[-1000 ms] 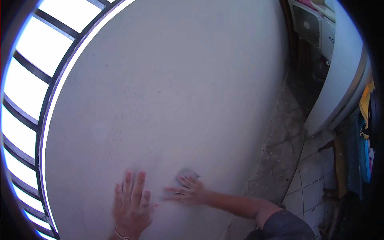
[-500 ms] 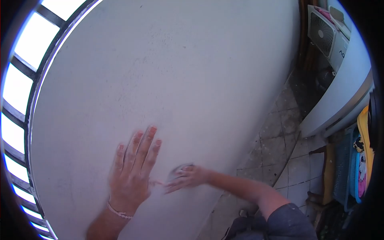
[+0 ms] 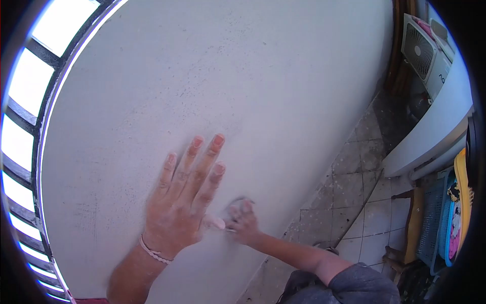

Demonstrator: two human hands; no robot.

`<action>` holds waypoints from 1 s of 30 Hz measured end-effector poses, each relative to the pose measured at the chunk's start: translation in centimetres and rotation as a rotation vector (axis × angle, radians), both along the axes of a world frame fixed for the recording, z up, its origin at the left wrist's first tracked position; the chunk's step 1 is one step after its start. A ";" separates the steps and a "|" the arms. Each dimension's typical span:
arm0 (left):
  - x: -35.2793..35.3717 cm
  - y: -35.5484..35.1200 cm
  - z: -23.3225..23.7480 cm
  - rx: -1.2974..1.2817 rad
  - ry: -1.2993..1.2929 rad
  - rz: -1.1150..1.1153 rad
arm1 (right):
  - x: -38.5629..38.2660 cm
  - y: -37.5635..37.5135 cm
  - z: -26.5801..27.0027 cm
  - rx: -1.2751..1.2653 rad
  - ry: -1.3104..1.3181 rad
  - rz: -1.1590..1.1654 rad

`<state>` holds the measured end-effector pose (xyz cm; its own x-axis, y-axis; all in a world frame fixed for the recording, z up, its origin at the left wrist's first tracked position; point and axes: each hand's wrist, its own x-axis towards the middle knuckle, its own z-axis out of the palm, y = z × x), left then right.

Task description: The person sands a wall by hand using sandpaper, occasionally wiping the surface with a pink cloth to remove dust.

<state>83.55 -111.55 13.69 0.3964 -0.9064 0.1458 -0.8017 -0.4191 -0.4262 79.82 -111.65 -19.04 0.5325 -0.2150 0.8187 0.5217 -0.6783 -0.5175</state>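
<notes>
A pale wall (image 3: 283,126) with small dark specks and faint scuffs fills most of the head view. My left hand (image 3: 177,207), with a light beaded bracelet (image 3: 154,251) at the wrist, is spread flat at the wall, fingers stretched and whitish with dust. It appears to rest on the surface. Lower and to the right, my right hand (image 3: 244,222) presses at the wall with bent fingers. A thin grey piece (image 3: 242,198), looking like sandpaper, shows past its fingertips; most of it is hidden under the hand.
Barred openings (image 3: 30,96) let in bright light at the left. Dusty floor tiles (image 3: 349,175) lie at the right, below the wall. Beyond stand an air-conditioner unit (image 3: 422,53), a white curved panel (image 3: 430,131), a wooden piece of furniture (image 3: 412,218) and a blue basket (image 3: 433,228).
My left hand has moved up and right in the view, still spread. My right hand has turned so its fingers point more upward, still over the grey piece. The view has shifted slightly.
</notes>
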 end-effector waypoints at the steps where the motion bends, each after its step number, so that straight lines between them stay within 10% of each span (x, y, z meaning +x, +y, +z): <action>1: -0.1 -0.2 0.3 0.030 0.003 0.012 | -0.5 -0.6 -2.6 0.036 0.083 0.027; 5: -0.4 -0.7 1.1 0.260 -0.119 0.069 | 2.8 -9.1 5.4 0.428 0.393 -0.219; 10: -0.1 -0.5 0.7 0.166 -0.110 0.012 | 6.5 -11.5 13.1 0.462 0.052 -0.223; 20: -0.1 0.9 0.1 0.180 -0.238 -0.125 | -3.3 -0.5 1.6 0.365 0.411 0.082; 28: -0.3 1.1 -0.5 0.155 -0.309 -0.177 | 5.1 -7.5 16.8 0.331 0.146 -0.238; 30: -0.3 1.0 -0.6 0.178 -0.342 -0.177 | 3.9 -3.4 13.4 0.323 0.158 -0.164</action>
